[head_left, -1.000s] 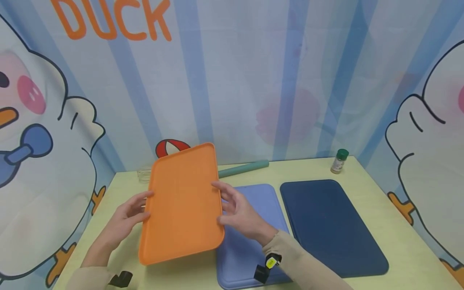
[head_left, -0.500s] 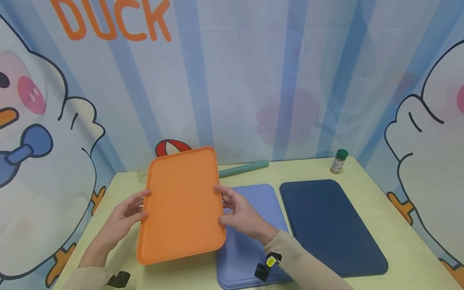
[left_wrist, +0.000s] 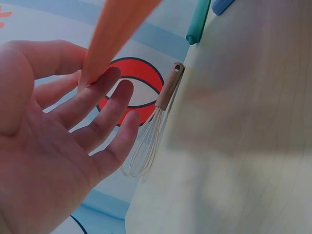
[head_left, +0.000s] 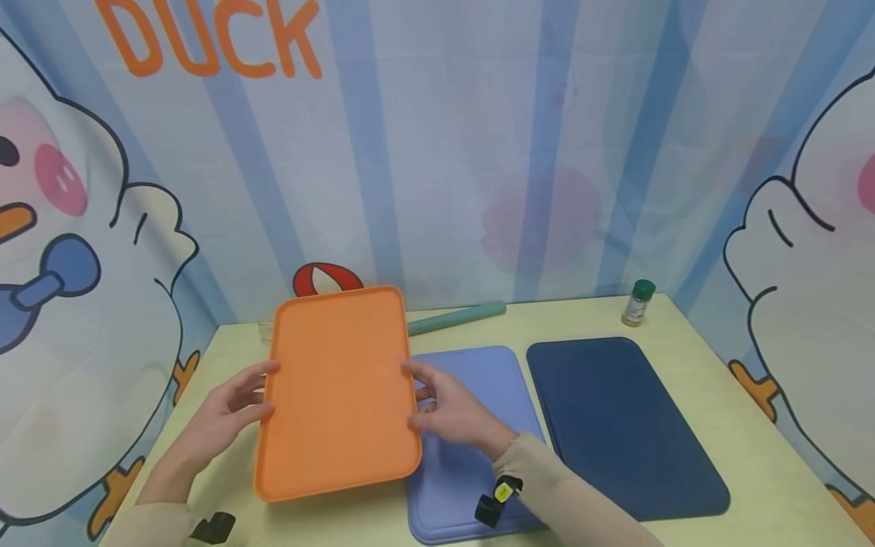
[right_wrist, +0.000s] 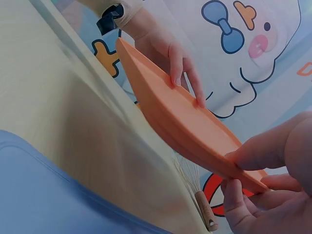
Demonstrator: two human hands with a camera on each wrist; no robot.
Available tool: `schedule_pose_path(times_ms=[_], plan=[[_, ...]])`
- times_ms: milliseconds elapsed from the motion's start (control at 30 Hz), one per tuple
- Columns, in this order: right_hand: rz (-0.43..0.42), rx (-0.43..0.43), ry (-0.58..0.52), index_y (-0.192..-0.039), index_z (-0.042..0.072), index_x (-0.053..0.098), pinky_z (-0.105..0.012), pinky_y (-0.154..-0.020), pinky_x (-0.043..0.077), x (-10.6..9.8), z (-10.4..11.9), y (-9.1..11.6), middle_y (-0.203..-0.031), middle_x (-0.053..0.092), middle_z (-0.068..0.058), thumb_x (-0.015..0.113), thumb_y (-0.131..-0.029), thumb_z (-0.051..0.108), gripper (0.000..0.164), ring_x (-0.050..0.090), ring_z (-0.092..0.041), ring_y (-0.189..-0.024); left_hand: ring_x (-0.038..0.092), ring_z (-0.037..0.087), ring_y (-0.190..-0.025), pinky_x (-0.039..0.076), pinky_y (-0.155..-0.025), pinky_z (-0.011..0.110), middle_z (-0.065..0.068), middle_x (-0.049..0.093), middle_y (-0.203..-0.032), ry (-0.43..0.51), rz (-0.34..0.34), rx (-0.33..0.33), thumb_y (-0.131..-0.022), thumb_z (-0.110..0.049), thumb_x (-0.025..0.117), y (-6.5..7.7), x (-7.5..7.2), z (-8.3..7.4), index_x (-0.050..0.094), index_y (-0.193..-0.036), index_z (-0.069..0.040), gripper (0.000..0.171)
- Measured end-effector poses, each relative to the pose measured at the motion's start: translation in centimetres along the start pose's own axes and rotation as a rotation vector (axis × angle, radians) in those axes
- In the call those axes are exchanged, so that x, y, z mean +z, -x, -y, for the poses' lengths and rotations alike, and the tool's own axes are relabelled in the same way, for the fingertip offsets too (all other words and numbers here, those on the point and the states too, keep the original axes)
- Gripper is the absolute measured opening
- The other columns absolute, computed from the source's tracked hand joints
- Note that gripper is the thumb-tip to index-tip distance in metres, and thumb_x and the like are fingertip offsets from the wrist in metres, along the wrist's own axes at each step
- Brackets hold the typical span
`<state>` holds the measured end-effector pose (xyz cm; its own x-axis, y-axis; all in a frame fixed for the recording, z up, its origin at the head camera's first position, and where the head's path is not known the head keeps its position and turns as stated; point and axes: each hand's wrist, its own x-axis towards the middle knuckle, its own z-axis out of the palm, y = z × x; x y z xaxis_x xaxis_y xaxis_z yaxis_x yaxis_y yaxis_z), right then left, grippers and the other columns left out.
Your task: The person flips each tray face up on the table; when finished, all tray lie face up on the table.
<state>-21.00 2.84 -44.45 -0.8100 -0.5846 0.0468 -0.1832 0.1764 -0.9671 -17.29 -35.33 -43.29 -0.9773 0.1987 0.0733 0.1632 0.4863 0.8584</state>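
Observation:
An orange rectangular tray (head_left: 338,395) with a low raised rim is held above the table, tilted, between both hands. My left hand (head_left: 222,418) pinches its left edge, thumb on the near part and fingertips at the rim. On the opposite edge, my right hand (head_left: 454,406) grips the rim; the right wrist view shows the thumb over the edge and fingers beneath. Partly behind the right hand lies a light blue tray (head_left: 478,372). A whisk (left_wrist: 156,122) with a wooden handle lies on the table beyond the left hand, mostly hidden by the orange tray in the head view.
A dark navy tray (head_left: 622,425) lies on the right of the pale yellow table (head_left: 766,463). A green rod (head_left: 458,317) rests along the back edge. A small jar (head_left: 638,304) with a green lid stands at the back right. A printed curtain (head_left: 451,152) hangs behind.
The orange tray has come down slightly, shifted a little left and turned closer to straight. Both hands have moved along with it, keeping hold of its edges.

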Motion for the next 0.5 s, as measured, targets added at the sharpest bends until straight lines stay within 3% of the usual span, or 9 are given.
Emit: schedule_pose_path(times_ms=[200, 500], plan=[[0.001, 0.02, 0.082, -0.163, 0.01, 0.038, -0.03, -0.081, 0.06, 0.5, -0.2, -0.3, -0.164, 0.044, -0.006, 0.073, -0.091, -0.003, 0.081, 0.061, -0.022, -0.118, 0.064, 0.014, -0.113, 0.059, -0.088, 0.028, 0.024, 0.042, -0.16, -0.001, 0.032, -0.024, -0.104, -0.015, 0.068, 0.1, -0.5, 0.2, 0.037, -0.163, -0.01, 0.067], [-0.005, 0.035, 0.113, -0.161, 0.007, 0.04, -0.029, -0.083, 0.06, 1.5, -0.4, -0.5, -0.163, 0.044, -0.01, 0.076, -0.089, -0.004, 0.081, 0.063, -0.029, -0.123, 0.066, 0.02, -0.109, 0.061, -0.086, 0.033, 0.024, 0.035, -0.164, 0.053, 0.09, -0.092, -0.103, -0.016, 0.07, 0.3, -1.3, 0.5, 0.035, -0.164, -0.01, 0.071]])
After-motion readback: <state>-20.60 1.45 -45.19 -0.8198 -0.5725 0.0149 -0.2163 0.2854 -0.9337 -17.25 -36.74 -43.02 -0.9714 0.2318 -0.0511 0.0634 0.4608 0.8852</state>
